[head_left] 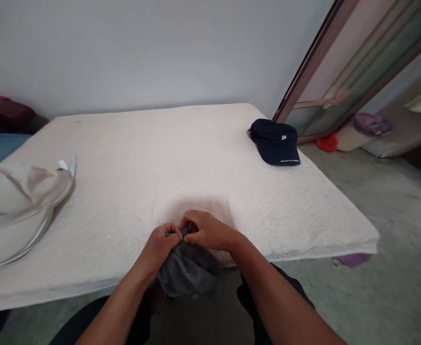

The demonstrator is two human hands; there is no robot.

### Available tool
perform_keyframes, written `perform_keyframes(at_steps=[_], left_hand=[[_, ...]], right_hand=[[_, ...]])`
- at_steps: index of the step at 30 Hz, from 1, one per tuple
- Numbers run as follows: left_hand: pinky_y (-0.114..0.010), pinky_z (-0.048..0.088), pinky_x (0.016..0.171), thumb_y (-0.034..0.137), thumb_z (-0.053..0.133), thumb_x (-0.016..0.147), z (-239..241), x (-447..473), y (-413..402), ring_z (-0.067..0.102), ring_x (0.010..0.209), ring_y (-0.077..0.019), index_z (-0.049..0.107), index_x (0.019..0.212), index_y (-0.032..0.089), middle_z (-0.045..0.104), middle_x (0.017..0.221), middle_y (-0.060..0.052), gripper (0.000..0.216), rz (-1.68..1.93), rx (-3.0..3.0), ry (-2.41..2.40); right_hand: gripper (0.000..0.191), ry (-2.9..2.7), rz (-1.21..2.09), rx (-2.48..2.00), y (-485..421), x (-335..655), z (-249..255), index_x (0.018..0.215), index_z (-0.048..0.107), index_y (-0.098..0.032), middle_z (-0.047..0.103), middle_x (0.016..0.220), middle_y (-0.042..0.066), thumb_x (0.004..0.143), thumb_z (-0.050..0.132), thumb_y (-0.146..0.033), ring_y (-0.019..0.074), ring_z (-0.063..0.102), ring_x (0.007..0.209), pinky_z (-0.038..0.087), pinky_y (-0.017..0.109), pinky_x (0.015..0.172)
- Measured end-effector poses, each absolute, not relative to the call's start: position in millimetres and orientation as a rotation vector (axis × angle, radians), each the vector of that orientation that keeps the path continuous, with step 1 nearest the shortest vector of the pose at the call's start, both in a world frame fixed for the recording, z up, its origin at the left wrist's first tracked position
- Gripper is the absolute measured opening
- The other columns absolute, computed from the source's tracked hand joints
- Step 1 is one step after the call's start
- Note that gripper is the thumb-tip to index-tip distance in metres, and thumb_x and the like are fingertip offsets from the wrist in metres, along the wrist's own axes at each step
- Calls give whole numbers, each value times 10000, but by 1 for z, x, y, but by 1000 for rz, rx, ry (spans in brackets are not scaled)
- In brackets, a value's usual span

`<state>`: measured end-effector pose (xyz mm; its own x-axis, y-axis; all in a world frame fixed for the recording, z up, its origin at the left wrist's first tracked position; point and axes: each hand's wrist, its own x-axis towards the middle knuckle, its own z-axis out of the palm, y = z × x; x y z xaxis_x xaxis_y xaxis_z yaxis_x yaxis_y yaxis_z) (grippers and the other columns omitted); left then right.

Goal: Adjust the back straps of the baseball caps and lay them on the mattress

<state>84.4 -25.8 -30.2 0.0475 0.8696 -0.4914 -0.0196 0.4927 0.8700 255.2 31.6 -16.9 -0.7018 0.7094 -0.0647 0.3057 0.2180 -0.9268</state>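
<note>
At the near edge of the covered table, a soft grey cap (189, 273) hangs from my two hands, its rounded cloth crown drooping over the edge. My left hand (162, 247) pinches the cap's upper edge between thumb and fingers. Right beside it, my right hand (206, 230) is also closed on that edge, thumb and fingertips together. What exactly lies between the fingertips is too small to make out. A navy cap (273, 141) with white lettering rests at the table's far right, and a beige wide-brimmed hat (19, 206) lies at the left.
A cream textured cloth (142, 163) covers the table, which backs onto a pale wall (153, 52). To the right stands a framed glass door (314, 86). Purple fabric (354, 259) shows below the table's right corner, above the grey floor (404, 287).
</note>
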Motion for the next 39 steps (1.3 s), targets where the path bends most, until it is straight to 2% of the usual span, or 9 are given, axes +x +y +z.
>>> perform_keyframes(at_steps=[10, 15, 23, 32, 39], left_hand=[[-194, 264, 454, 189, 603, 669, -28, 85, -26, 393, 457, -76, 530, 618, 172, 467, 516, 57, 91, 802, 775, 1330], [-194, 294, 463, 194, 628, 665, -27, 84, -25, 424, 466, -79, 543, 633, 170, 504, 528, 46, 95, 791, 708, 1292], [-200, 325, 473, 218, 677, 656, -23, 86, -26, 448, 464, -79, 552, 651, 165, 541, 538, 34, 136, 826, 596, 1262], [-202, 237, 440, 156, 589, 645, -24, 85, -26, 345, 441, -69, 485, 580, 175, 436, 495, 59, 125, 818, 631, 1215], [-222, 292, 492, 162, 554, 650, -22, 81, -29, 380, 513, -98, 500, 597, 173, 466, 560, 40, 77, 921, 621, 1108]], right_hand=[[194, -2062, 1627, -943, 38, 253, -24, 822, 591, -166, 594, 790, 5, 640, 653, -140, 126, 512, 711, 389, 239, 620], [230, -2012, 1665, -881, 37, 253, -26, 878, 602, -176, 613, 866, 18, 655, 647, -140, 133, 528, 754, 408, 252, 661], [208, -1988, 1686, -866, 38, 253, -26, 854, 593, -171, 596, 814, 4, 653, 639, -138, 126, 521, 726, 401, 238, 626], [207, -1961, 1655, -957, 33, 250, -24, 806, 585, -164, 575, 758, -8, 622, 679, -180, 113, 499, 682, 377, 222, 581], [191, -1914, 1635, -927, 34, 252, -22, 777, 581, -161, 548, 713, -24, 624, 693, -187, 98, 468, 650, 362, 213, 569]])
